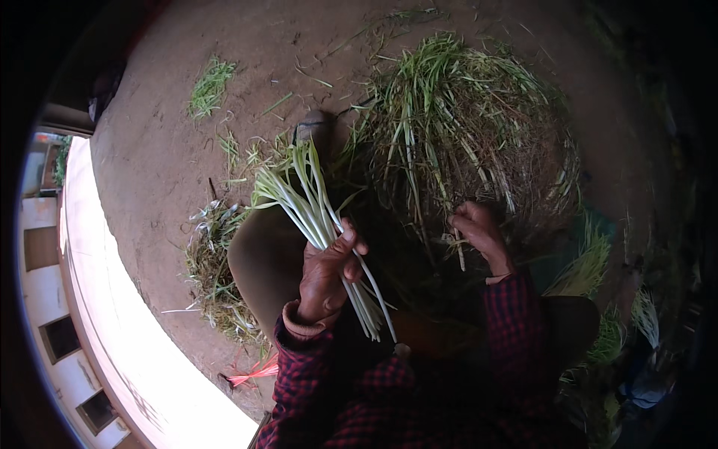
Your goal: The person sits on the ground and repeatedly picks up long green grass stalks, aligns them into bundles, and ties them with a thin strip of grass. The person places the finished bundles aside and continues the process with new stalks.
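My left hand [328, 275] grips a bunch of pale, long-stemmed greens [308, 202], with their yellow-green leaves pointing up and away and the white stem ends below my fist. My right hand [477, 227] has its fingers closed on a thin plant stalk [461, 255] at the near edge of a large heap of uprooted greens [426, 101]. Roots, dry leaves and green blades are tangled together in this heap. Where the stalk's upper part runs among the heap, I cannot tell it apart.
Leaf scraps [210, 90] lie on the earthen floor [157, 151]. A trimmings pile [219, 269] and red strings [255, 373] are at the left, beside my bent knee [258, 252]. More green bundles [589, 264] lie at the right. Bright ground and a building stand beyond the floor's left edge.
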`<control>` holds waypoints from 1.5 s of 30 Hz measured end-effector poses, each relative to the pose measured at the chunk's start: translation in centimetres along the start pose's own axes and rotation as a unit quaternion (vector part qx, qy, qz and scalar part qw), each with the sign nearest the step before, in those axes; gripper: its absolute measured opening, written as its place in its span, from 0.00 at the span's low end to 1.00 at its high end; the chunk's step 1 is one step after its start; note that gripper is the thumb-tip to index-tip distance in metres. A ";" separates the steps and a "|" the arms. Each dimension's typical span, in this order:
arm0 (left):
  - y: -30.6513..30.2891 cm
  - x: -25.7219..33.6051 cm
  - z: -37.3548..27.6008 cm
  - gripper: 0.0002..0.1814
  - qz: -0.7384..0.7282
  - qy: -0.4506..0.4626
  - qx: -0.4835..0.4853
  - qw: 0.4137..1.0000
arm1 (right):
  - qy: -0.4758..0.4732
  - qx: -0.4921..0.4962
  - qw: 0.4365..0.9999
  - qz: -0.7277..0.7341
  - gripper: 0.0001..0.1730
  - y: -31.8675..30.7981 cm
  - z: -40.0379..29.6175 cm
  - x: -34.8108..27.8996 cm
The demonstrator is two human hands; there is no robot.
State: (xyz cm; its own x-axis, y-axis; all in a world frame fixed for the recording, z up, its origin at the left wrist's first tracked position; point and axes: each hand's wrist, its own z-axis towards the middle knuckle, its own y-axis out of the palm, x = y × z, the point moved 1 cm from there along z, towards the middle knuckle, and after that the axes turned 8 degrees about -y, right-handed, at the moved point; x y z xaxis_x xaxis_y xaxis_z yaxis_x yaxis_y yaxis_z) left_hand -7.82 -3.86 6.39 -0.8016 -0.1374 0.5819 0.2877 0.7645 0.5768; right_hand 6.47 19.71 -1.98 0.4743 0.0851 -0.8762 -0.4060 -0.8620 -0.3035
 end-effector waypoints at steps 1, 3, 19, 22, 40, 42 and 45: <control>0.0 0.0 0.0 0.08 0.007 -0.002 0.003 1.000 | 0.030 0.005 0.996 0.083 0.09 0.1 -1.1 -0.8; -0.1 -0.1 0.1 0.08 0.020 -0.005 0.007 1.000 | 0.088 0.016 0.965 0.247 0.10 0.3 -3.3 -2.0; -1.0 -1.4 0.1 0.07 0.045 -0.024 -0.002 0.999 | -0.040 0.011 0.987 0.154 0.15 5.3 -14.1 -4.9; -0.6 -1.7 0.6 0.07 0.070 -0.017 -0.015 0.997 | -0.040 0.020 0.990 0.137 0.16 5.7 -14.5 -4.5; -0.7 -6.7 2.7 0.08 0.135 -0.077 0.018 0.988 | -0.037 -0.073 0.980 0.179 0.18 8.0 -14.7 -2.8; -0.6 -6.9 2.8 0.09 0.146 -0.072 0.016 0.987 | -0.015 -0.108 0.984 0.141 0.19 7.6 -14.4 -2.6; -0.1 -6.8 2.7 0.10 0.165 -0.068 0.018 0.984 | -0.035 -0.050 0.996 0.068 0.20 7.5 -13.2 -1.9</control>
State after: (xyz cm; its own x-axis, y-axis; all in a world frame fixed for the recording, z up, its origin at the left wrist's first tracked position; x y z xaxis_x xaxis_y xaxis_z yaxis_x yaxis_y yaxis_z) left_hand -3.82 -1.31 0.84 -0.7312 0.2057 0.6504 0.5267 0.7761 0.3467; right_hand 12.83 6.54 2.33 0.3634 -0.0035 -0.9316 -0.3811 -0.9131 -0.1452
